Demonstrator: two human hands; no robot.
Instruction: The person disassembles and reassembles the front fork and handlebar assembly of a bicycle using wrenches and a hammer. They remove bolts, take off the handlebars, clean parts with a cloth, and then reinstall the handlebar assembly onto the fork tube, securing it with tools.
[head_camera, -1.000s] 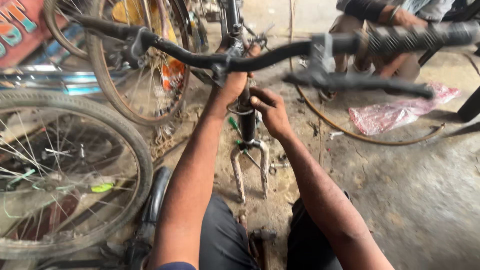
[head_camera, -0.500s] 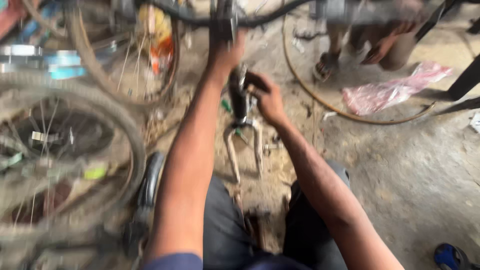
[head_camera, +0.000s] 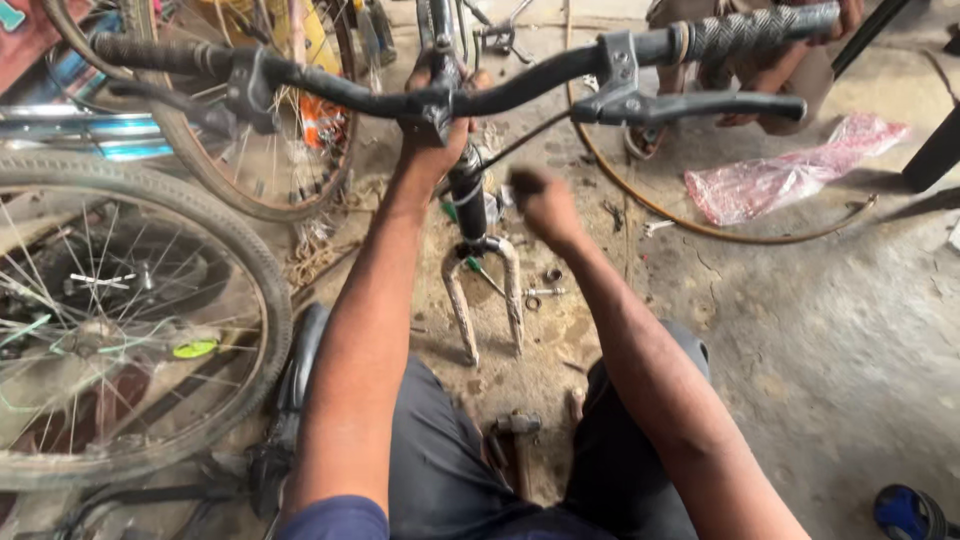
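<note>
While seen from the head camera, looking down between two bare forearms at a bicycle front end standing on a dirty concrete floor (head_camera: 800, 330).

Left hand (head_camera: 432, 150) at about 12 o'clock, grip closed around the head tube (head_camera: 468, 200) just under the stem clamp of the handlebar (head_camera: 520, 80). Right hand (head_camera: 545, 205) just to the 3 o'clock side of that tube, blurred, fingers curled; cannot tell whether grip holds anything, and cannot tell whether touching the tube or just beside it.

Black handlebar running across the top from 10 o'clock to 2 o'clock, ribbed rubber sleeve at the right end, brake lever (head_camera: 690, 105) hanging just below it. Pale, scuffed fork (head_camera: 482, 300) below the head tube at centre, both legs pointing down toward 6 o'clock, no wheel between them, tips on the floor.

Large spoked wheel (head_camera: 120, 320) with tyre at 9 o'clock, well apart from the hands; second wheel (head_camera: 250, 150) at 11 o'clock behind the handlebar. Pink plastic bag (head_camera: 790, 175) at 2 o'clock, lying inside a thin bare rim hoop (head_camera: 680, 225). Small nuts and washers (head_camera: 540, 290) scattered just right of the fork. Hammer (head_camera: 518, 440) at 6 o'clock between the knees. Another person's feet partly visible at 1 o'clock behind the handlebar.
</note>
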